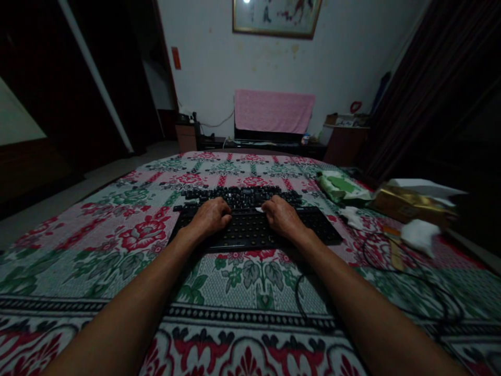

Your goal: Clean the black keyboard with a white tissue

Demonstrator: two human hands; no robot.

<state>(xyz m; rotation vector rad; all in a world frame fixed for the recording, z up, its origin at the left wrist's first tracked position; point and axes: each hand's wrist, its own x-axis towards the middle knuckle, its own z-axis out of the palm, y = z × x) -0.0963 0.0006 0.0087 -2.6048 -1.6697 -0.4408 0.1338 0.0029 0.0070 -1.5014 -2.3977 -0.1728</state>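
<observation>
A black keyboard lies on the patterned cloth in front of me, its keycaps off and rows of small key stems showing. Loose black keycaps are heaped along its far edge. My left hand rests over the keyboard's left part, fingers curled beside the keycaps; what they grip, if anything, is hidden. Pinched in my right hand, over the right-centre of the keyboard, is a small piece of white tissue, mostly covered by the fingers.
To the right lie a green-and-white soft pack, crumpled white tissues, a golden box and a flat wooden-looking strip. A black cable loops beside my right forearm. Flowered cloth covers the surface.
</observation>
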